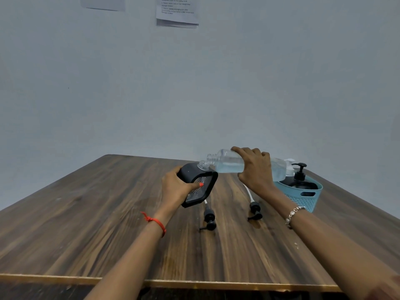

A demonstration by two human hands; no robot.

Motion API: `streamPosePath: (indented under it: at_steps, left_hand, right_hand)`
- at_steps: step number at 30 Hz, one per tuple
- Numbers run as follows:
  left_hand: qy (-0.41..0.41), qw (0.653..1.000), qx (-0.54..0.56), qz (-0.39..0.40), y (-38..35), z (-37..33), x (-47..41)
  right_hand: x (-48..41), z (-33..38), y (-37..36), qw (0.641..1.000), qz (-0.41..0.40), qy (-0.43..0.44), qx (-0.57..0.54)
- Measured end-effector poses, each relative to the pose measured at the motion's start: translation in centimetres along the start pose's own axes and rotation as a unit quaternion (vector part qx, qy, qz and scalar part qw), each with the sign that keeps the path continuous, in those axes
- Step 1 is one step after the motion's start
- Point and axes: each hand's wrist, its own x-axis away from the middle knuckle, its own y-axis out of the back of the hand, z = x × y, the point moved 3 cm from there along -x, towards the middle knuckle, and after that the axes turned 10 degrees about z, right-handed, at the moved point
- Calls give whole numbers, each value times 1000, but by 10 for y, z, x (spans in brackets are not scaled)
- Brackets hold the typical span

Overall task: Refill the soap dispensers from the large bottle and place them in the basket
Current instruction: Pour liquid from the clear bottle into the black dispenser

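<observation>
My left hand (pixel 176 188) grips a black soap dispenser (pixel 198 185), tilted, with its clear threaded neck pointing up and right. My right hand (pixel 256 169) holds the large clear bottle (pixel 229 163) almost level, its open mouth right above the dispenser's neck. The bottle holds some clear bluish liquid. Two black pump heads with white tubes, one (pixel 209 218) and another (pixel 255 210), lie on the wooden table (pixel 86 224) between my arms. A teal basket (pixel 303 194) at the right holds a black dispenser with its pump (pixel 299 176) and a white-topped one (pixel 289 165) behind it.
The table's far edge meets a pale wall with sheets of paper (pixel 177 11) pinned high up. The table's near edge runs across the bottom of the view. A small wet patch (pixel 255 224) lies by the right pump head.
</observation>
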Motion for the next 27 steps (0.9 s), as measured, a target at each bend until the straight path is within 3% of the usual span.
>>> streamPosePath:
  at_steps: [27]
  left_hand:
    - [8,1000,3,7,-5,5,2]
  right_hand:
    - [7,-3,-1,1000,18,-6,4]
